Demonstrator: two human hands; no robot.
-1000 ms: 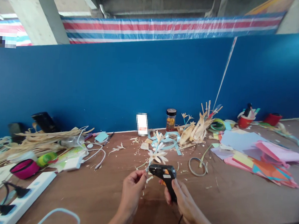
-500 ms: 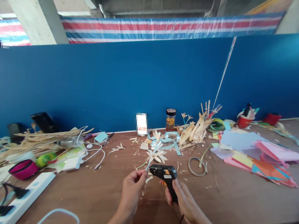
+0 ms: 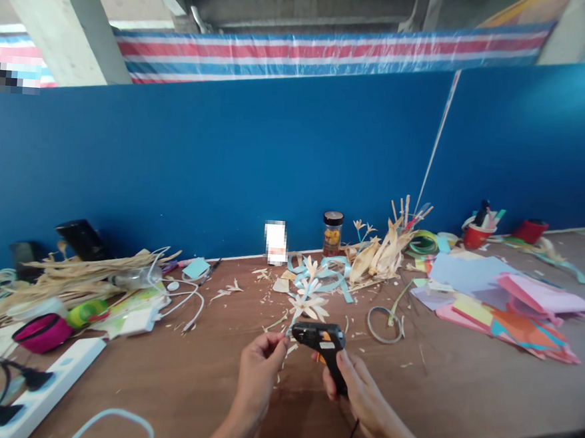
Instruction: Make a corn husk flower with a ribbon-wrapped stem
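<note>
Pinched in my left hand (image 3: 261, 363) is the lower end of a thin blue-wrapped stem, which carries a craft flower (image 3: 308, 305) with pale, pointed petals. A smaller pale bloom tops the same stem. My right hand (image 3: 356, 383) is wrapped round the handle of a black hot glue gun (image 3: 320, 338) with an orange trigger. The gun's nozzle points left and is at the stem just above my left fingertips; whether it touches cannot be made out. A dark cord runs down from the gun's handle.
Behind the flower lie blue ribbon (image 3: 333, 275), a lidded jar (image 3: 332, 234) and dried husks (image 3: 382, 262). Coloured paper (image 3: 507, 307) spreads at right, near a ribbon ring (image 3: 385, 325). At left are a power strip (image 3: 55, 389), a magenta pouch (image 3: 43, 332) and dried strips (image 3: 93, 268).
The flower has tilted very slightly to the right. Both hands and the glue gun stay nearly in place, while the whole view has shifted a little.
</note>
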